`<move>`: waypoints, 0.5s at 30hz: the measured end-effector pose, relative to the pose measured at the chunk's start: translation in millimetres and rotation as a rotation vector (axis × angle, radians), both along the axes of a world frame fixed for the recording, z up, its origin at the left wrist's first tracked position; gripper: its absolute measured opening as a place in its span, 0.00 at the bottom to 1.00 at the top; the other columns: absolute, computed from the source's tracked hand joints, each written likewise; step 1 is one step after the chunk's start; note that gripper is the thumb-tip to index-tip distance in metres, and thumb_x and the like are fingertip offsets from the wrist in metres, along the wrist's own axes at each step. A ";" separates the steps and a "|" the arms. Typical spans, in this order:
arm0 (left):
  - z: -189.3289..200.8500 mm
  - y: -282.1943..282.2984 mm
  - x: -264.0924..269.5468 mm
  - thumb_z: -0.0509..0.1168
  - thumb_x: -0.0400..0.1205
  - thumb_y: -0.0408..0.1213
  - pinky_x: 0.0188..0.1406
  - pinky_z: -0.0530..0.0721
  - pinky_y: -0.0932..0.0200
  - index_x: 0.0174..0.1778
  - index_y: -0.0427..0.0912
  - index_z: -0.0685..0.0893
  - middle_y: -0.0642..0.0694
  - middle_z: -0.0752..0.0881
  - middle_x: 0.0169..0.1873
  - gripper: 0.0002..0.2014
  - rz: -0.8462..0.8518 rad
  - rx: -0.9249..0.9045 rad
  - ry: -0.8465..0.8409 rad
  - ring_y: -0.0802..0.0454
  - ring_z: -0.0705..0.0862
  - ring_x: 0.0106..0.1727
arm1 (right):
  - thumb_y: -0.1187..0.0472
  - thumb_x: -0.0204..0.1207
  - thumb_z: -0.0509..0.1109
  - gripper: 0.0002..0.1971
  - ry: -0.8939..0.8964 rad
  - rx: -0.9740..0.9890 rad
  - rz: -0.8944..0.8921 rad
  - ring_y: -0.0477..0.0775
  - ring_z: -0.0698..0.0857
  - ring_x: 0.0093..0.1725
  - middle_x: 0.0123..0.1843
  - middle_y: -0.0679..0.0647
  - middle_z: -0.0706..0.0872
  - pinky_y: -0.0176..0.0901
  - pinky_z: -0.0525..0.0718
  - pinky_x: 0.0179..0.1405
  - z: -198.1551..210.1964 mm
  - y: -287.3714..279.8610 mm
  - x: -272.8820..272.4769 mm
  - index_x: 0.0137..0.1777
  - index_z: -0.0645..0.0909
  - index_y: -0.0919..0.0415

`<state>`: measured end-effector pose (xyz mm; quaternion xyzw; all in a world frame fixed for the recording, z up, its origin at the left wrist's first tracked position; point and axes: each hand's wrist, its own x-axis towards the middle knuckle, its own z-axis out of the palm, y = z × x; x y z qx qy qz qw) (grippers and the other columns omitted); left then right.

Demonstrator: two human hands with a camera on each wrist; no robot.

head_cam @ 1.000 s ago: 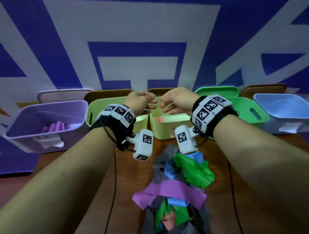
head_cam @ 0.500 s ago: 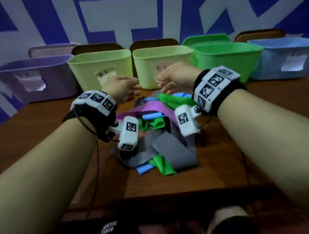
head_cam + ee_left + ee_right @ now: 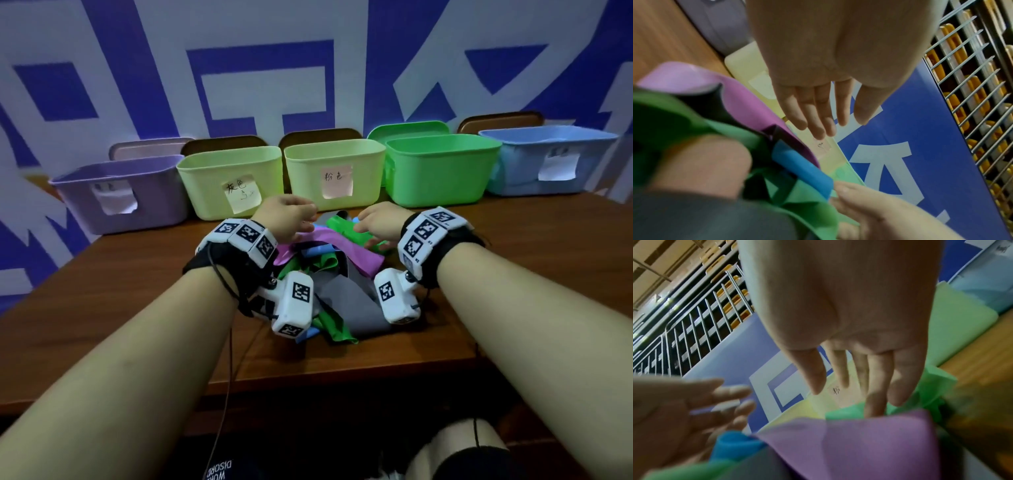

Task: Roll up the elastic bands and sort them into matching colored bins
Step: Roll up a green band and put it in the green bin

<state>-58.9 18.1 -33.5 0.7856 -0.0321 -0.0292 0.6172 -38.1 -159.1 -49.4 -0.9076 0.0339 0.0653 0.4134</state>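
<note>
Head view: a pile of bands (image 3: 329, 274), purple, green, blue and grey, lies on the desk (image 3: 137, 291) in front of five bins: purple bin (image 3: 120, 195), two yellow bins (image 3: 233, 181), green bin (image 3: 442, 168), blue bin (image 3: 544, 157). The left hand (image 3: 284, 219) hovers over the pile's far edge; the right hand (image 3: 380, 222) rests on a green band (image 3: 346, 228).

Left wrist view: the left hand (image 3: 828, 68) has straight, spread fingers and holds nothing.

Right wrist view: the right hand (image 3: 855, 318) is spread, fingers straight, tips reaching the green band (image 3: 846, 413) behind a purple band (image 3: 849, 443).
</note>
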 end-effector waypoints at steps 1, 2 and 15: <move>-0.4 -4.3 2.5 0.63 0.84 0.30 0.29 0.79 0.65 0.44 0.39 0.81 0.44 0.84 0.37 0.04 -0.009 -0.013 0.001 0.53 0.79 0.32 | 0.59 0.79 0.71 0.22 0.003 -0.057 -0.009 0.55 0.84 0.49 0.66 0.64 0.83 0.49 0.84 0.49 -3.5 1.8 1.4 0.70 0.76 0.68; -0.3 -8.0 5.8 0.63 0.84 0.30 0.31 0.79 0.65 0.43 0.40 0.80 0.45 0.84 0.36 0.05 -0.016 -0.011 -0.001 0.53 0.79 0.32 | 0.56 0.76 0.74 0.24 0.027 -0.132 -0.018 0.60 0.85 0.54 0.63 0.64 0.84 0.51 0.83 0.54 -5.6 4.1 4.1 0.68 0.77 0.69; 4.8 -29.8 26.0 0.66 0.84 0.39 0.57 0.82 0.50 0.68 0.40 0.79 0.43 0.85 0.54 0.17 0.004 0.006 -0.001 0.48 0.84 0.51 | 0.60 0.77 0.72 0.13 -0.428 0.132 -0.249 0.66 0.84 0.61 0.59 0.66 0.87 0.55 0.81 0.64 27.7 -12.2 14.4 0.54 0.87 0.70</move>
